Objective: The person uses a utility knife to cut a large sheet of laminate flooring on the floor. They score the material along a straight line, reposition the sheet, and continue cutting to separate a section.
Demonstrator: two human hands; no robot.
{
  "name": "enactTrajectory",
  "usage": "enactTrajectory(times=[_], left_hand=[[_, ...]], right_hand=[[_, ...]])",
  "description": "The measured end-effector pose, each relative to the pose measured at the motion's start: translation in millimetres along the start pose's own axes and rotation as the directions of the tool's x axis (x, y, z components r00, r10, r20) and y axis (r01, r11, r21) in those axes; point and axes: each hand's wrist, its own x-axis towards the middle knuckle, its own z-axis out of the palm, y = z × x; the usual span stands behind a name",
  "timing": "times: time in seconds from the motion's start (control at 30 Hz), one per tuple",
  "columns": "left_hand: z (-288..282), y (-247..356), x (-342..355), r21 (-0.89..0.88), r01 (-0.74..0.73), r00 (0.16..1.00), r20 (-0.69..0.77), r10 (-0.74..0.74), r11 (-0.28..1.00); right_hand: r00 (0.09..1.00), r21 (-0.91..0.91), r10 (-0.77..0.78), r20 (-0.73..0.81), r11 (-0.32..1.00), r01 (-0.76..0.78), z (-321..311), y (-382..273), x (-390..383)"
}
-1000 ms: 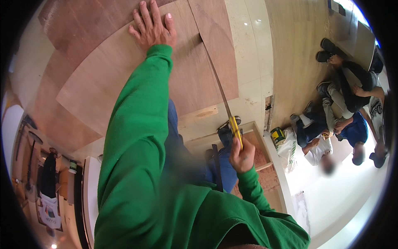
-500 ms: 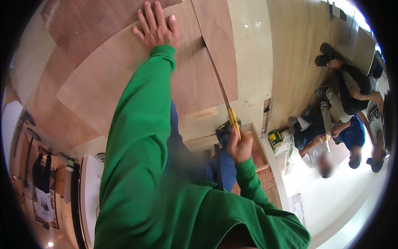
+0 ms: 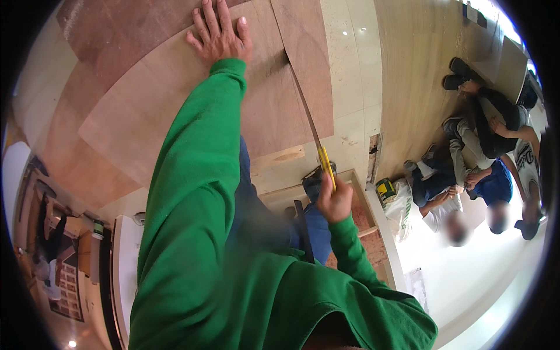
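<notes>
- Plywood sheet [image 3: 269, 111]: lies flat; right edge runs alongside the tiled floor [image 3: 350, 70].
- Left hand [image 3: 221, 45]: palm down on the sheet; fingers spread, gripping nothing.
- Right hand [image 3: 334, 200]: clear of the sheet, beyond its near edge; fingers closed around the yellow handle [image 3: 326, 160] of the handsaw [image 3: 313, 127].
- Saw blade: crosses the near edge close to the near right corner, slanting across the sheet; a thin dark line continues from it toward the far edge.

Right of upper centre, pale floor tiles [image 3: 353, 81] are being dotted by 2 glints [image 3: 364, 29] and bordered by a wood-grained surface [image 3: 414, 76]. At lower left, 1 small light [image 3: 72, 343] is being seen.
</notes>
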Motion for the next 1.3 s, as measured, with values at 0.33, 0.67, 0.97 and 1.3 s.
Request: enactTrajectory(times=[0.33,0.67,0.97,1.3], left_hand=[[0,-3,-2,-0.045,-0.014,1.0,-0.024,0.013,0.999],[-1,-4,1,-0.027,-0.011,0.999,-0.038,0.01,1.0],[0,-4,-3,-0.01,-0.012,1.0,-0.027,0.012,1.0],[-9,0,-1,0.058,0.027,0.993,0.113,-0.034,0.998]], right_hand=[[0.983,0.041,-0.16,-0.09,0.986,0.164,77,27,90],[1.0,-0.011,-0.002,-0.023,1.0,0.002,26,-10,40],[1.0,-0.008,0.008,0.029,1.0,-0.008,18,11,14],[0.999,0.041,-0.026,-0.029,0.999,0.027,87,34,99]])
